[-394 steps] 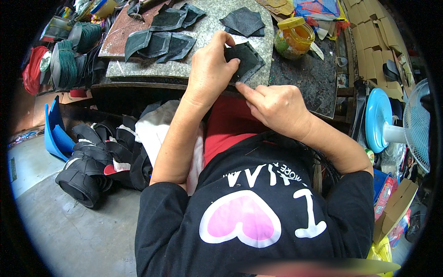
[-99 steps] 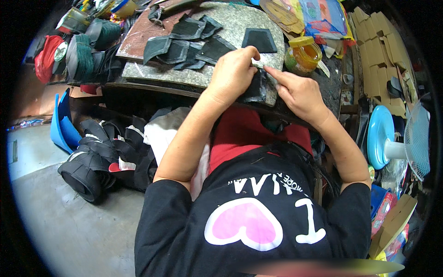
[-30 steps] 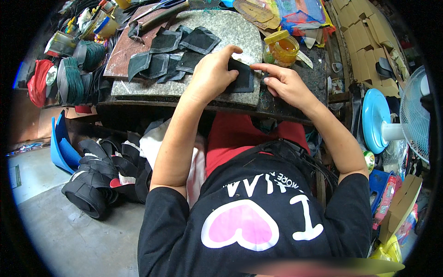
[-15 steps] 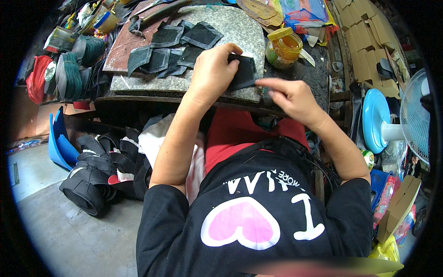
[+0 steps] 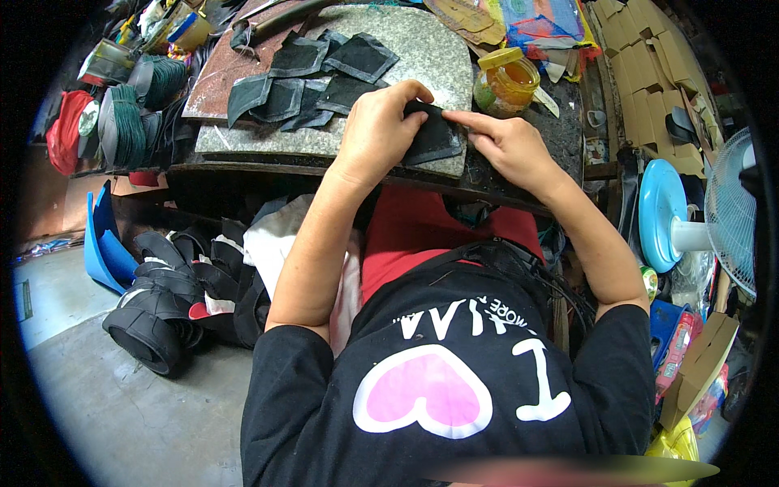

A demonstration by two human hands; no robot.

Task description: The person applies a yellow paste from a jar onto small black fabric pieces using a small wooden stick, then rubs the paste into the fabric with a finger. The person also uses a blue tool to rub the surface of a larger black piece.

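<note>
The left hand (image 5: 375,130) held a black patch (image 5: 438,144) near the grey slab (image 5: 430,45)'s near right corner; the right hand (image 5: 519,150), grip unclear, touched it. That seemed unfinished; overlapping pieces (image 5: 363,58) toward the left edge, possibly done.

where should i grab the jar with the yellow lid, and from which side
Probably best around the rounded body of the jar, below its mouth, from the near side with the nearby right hand: the yellow lid sits askew on top, so a grip there looks less secure.
</note>
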